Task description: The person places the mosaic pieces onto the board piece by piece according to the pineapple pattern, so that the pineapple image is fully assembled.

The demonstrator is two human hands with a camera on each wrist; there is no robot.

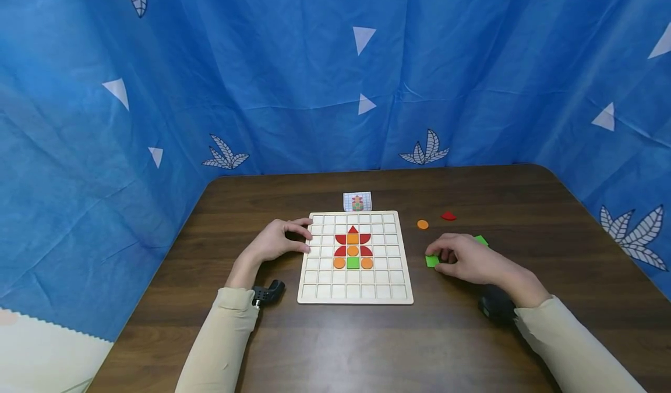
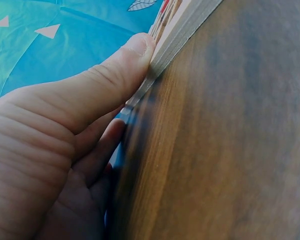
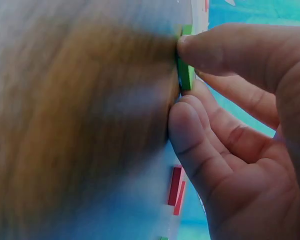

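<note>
A white gridded board (image 1: pixel 325 293) lies flat on the table. On it, red, orange and green tiles make a figure, with a green square (image 1: pixel 353 262) in its bottom row between two orange discs. My left hand (image 1: pixel 278 240) rests against the board's left side, thumb and fingertips spread along the edge; the left wrist view has the thumb (image 2: pixel 105 75) right at that edge. To the right of the board, my right hand (image 1: pixel 466 259) pinches a loose green square tile (image 1: pixel 432 261) low over the table. Up close, the thumb and fingers are around this tile (image 3: pixel 187 70).
Beyond the board's far edge lies a small printed pattern card (image 1: pixel 357 201). An orange disc (image 1: pixel 422 224) and red pieces (image 1: pixel 448 216) lie right of the board. Another green piece (image 1: pixel 481 240) shows partly behind my right hand. A blue curtain (image 1: pixel 314 78) hangs behind the table.
</note>
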